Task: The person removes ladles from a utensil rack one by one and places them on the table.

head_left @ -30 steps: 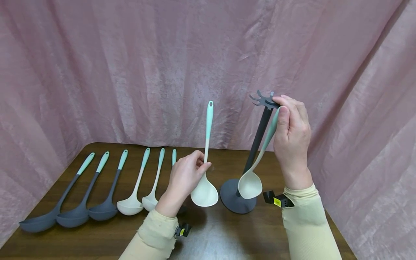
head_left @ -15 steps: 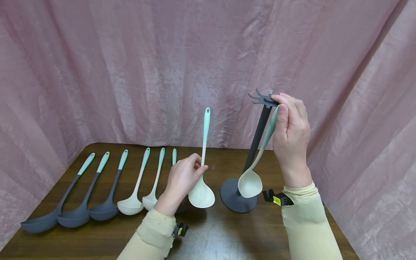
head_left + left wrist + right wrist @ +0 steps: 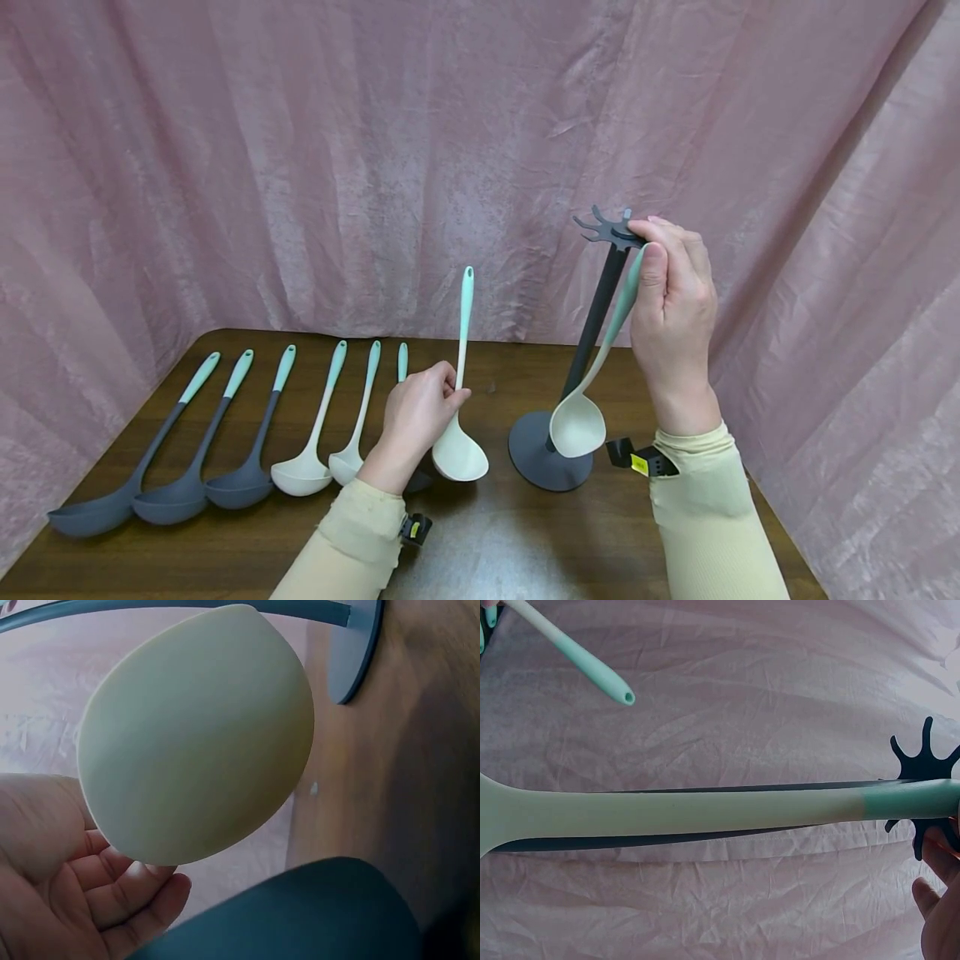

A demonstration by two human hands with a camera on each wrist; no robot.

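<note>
My left hand [image 3: 416,421] pinches the neck of a white ladle [image 3: 461,454] whose mint handle points up. In the left wrist view this ladle's bowl [image 3: 199,742] hides part of the fingers. At the top of a dark utensil stand [image 3: 596,312], my right hand [image 3: 677,321] holds the upper mint handle of a second white ladle [image 3: 577,425] between thumb and fingers. That ladle hangs along the pole, bowl over the round base. The right wrist view has the stand's prongs [image 3: 928,739] beside the handle end, which is partly out of frame.
Dark grey ladles [image 3: 240,490] with mint handles lie in a row on the wooden table [image 3: 487,550] at left. White ladles [image 3: 302,475] lie beside them. Another dark ladle's mint handle [image 3: 402,360] shows behind my left hand. A pink curtain [image 3: 420,167] hangs behind.
My left hand has moved left and slightly down, carrying its white ladle away from the stand and lower. My right hand and the ladle at the stand have stayed nearly still.
</note>
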